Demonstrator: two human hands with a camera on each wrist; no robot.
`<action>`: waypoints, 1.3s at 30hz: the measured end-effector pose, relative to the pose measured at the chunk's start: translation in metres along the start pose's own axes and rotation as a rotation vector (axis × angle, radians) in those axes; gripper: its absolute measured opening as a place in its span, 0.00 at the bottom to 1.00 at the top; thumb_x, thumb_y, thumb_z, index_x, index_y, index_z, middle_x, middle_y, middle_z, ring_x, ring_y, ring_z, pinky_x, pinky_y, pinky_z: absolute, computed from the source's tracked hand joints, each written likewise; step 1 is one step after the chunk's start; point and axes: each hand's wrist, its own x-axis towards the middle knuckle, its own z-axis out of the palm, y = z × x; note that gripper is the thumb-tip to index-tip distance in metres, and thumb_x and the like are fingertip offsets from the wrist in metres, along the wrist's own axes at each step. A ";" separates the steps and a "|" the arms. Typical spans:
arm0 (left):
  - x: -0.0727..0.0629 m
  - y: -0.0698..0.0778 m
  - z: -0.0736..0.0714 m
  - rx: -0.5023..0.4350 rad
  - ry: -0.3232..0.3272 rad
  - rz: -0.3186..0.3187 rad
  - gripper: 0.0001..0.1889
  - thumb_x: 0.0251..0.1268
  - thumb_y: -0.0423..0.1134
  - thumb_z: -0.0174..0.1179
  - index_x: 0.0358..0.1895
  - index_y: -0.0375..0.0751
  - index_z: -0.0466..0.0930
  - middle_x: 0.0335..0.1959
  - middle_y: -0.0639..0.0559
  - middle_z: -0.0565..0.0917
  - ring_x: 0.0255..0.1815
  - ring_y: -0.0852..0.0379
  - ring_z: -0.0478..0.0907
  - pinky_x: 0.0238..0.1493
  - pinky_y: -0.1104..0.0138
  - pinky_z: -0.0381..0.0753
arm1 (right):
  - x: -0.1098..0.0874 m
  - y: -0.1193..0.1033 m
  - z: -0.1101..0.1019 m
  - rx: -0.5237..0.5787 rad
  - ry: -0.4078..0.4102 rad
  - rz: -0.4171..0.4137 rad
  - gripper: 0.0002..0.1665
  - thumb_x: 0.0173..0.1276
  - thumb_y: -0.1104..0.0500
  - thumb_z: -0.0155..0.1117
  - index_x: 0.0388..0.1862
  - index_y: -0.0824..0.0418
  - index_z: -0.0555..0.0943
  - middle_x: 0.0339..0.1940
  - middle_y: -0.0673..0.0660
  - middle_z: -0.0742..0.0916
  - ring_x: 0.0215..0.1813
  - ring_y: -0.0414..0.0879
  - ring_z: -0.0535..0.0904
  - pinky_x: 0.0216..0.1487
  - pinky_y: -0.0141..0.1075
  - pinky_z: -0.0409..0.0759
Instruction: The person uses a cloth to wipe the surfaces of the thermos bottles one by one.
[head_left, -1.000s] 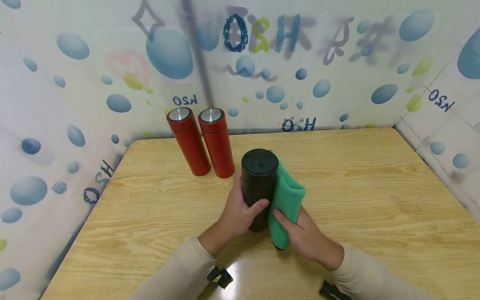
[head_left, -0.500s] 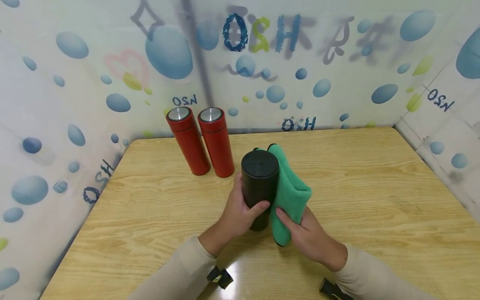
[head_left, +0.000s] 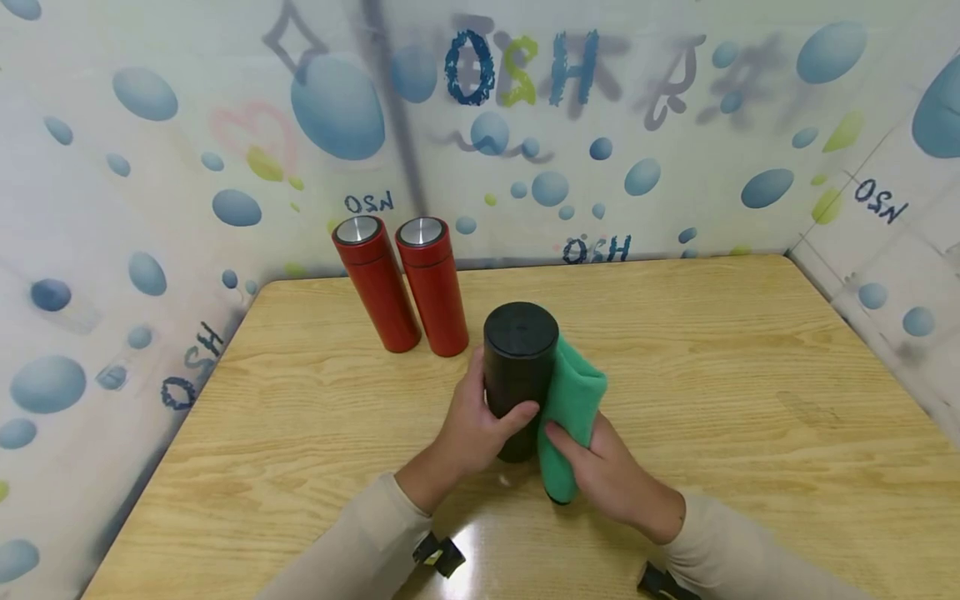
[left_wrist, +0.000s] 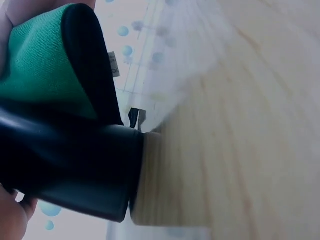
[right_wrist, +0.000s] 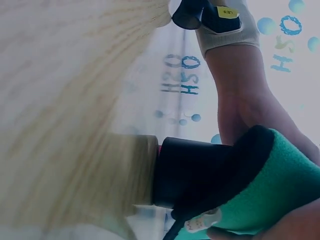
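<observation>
A black cylindrical flask (head_left: pixel 517 375) stands upright near the middle of the table. My left hand (head_left: pixel 476 425) grips its left side, thumb across the front. On the flask's right side, my right hand (head_left: pixel 611 475) holds a folded green cloth (head_left: pixel 573 404) against it, thumb on the cloth's near face. The left wrist view shows the cloth's dark edging (left_wrist: pixel 82 50) beside the flask, whose base (left_wrist: pixel 127 175) meets the tabletop. In the right wrist view a small white label (right_wrist: pixel 202 220) hangs from the cloth. The right hand's other fingers are mostly hidden behind the cloth.
Two red flasks (head_left: pixel 378 287) with silver-topped lids stand close together at the back left of the wooden table (head_left: pixel 712 358). Behind them is a wall covering (head_left: pixel 465 167) printed with blue drops. Dark wrist devices (head_left: pixel 438 554) sit at both sleeves.
My right hand has slid the green cloth up along the flask, then back down and toward me. The left hand and the black flask keep their place. The red flasks are unmoved.
</observation>
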 end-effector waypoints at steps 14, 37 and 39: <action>0.003 0.001 -0.007 0.018 -0.083 0.045 0.42 0.62 0.71 0.56 0.68 0.42 0.65 0.62 0.44 0.79 0.59 0.52 0.79 0.60 0.57 0.81 | -0.014 -0.017 0.005 -0.107 0.201 -0.267 0.36 0.74 0.75 0.49 0.79 0.61 0.57 0.73 0.52 0.72 0.73 0.34 0.68 0.69 0.22 0.68; 0.013 0.004 -0.012 -0.033 -0.146 -0.031 0.49 0.49 0.39 0.78 0.73 0.55 0.57 0.65 0.57 0.73 0.66 0.57 0.72 0.71 0.56 0.70 | -0.002 -0.004 0.002 -0.082 0.099 -0.005 0.24 0.80 0.63 0.48 0.71 0.65 0.65 0.64 0.61 0.78 0.62 0.37 0.75 0.63 0.30 0.75; 0.015 0.004 -0.013 -0.021 -0.160 -0.017 0.50 0.49 0.39 0.78 0.74 0.53 0.54 0.66 0.56 0.72 0.66 0.56 0.71 0.72 0.55 0.70 | -0.003 -0.007 0.002 -0.062 0.127 -0.004 0.24 0.80 0.62 0.48 0.71 0.66 0.64 0.64 0.62 0.78 0.62 0.36 0.75 0.63 0.29 0.75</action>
